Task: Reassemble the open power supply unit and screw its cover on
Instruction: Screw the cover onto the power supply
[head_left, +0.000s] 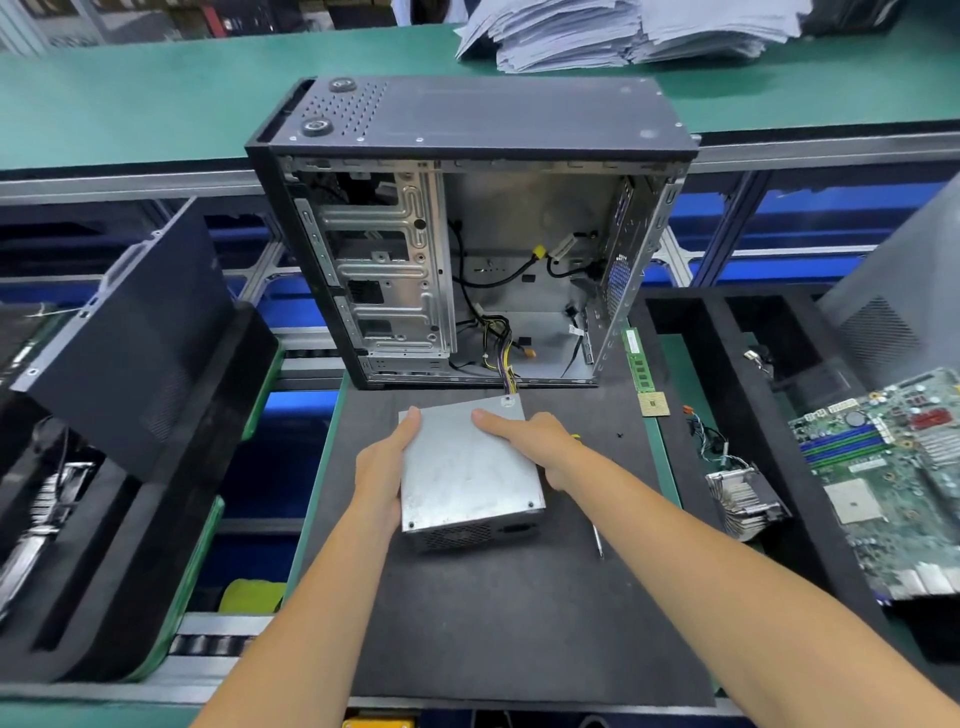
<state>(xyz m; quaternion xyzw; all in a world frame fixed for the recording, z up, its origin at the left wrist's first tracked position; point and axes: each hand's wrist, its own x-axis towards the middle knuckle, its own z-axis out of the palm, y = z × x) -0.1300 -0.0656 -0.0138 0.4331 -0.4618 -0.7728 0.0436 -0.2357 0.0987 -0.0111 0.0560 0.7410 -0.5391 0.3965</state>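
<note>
The power supply unit (470, 470) lies on the dark mat (498, 623) in the middle of the worktop, its silver cover (462, 457) facing up and its vented end turned toward the near edge. A bundle of yellow and black cables (506, 364) runs from its far end into the open computer case (467, 234), which stands upright just behind it toward the far edge of the mat.

Both hands are on the unit. The left hand (384, 467) wraps the left side of the box, thumb lying along the top edge near the far-left corner, so this grip holds the unit from the side. The right hand (535, 441) comes over the right side, fingers stretched flat across the cover toward its far end and pressing on it; whether the thumb hooks under the right edge cannot be told. The unit sits between the two grips, slightly skewed to the mat's edges.

A screwdriver (597, 540) lies on the mat just right of the unit, partly hidden by the right forearm, and a small dark screw (620, 434) rests farther right. A memory stick (638, 364) and a processor chip (654, 404) lie at the mat's right edge. A heatsink with fan (743, 493) and a motherboard (893, 467) sit in black foam trays at the right side of the worktop. A black side panel (130, 343) leans on trays to the left. Stacked papers (623, 31) lie at the far edge.
</note>
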